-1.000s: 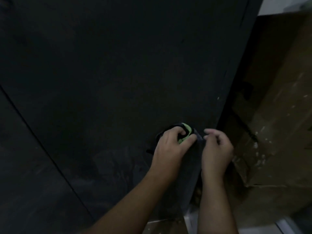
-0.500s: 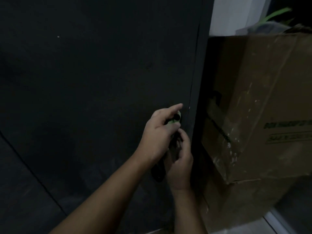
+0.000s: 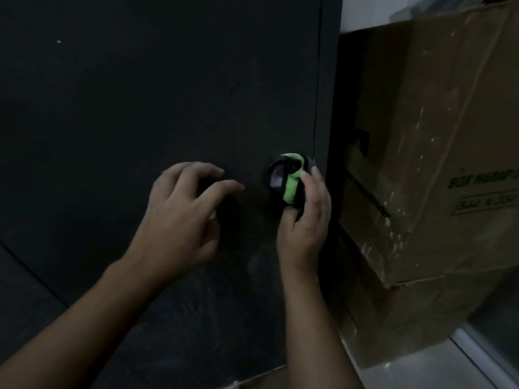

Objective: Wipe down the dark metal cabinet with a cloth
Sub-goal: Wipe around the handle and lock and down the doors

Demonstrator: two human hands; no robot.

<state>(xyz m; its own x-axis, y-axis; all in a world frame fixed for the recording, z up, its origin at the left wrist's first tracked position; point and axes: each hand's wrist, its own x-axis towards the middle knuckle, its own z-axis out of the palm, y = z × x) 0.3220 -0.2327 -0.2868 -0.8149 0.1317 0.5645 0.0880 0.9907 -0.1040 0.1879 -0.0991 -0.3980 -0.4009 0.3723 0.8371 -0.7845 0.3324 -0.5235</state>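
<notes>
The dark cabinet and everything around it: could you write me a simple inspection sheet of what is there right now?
Surface: dark metal cabinet, front panel upright, faint smudges low down, a few pale specks.
Job's things: black and green cloth, bunched against the panel near its right edge.
Clutter: worn cardboard box beside the cabinet on the right, pale spatter, printed text partly cut off.
Hands: right hand grips the cloth; left hand open, fingers spread, holding nothing, in front of the panel.
Cables: nothing seen.
Surroundings: dim light; pale wall above the box; pale floor strip at lower right.
</notes>
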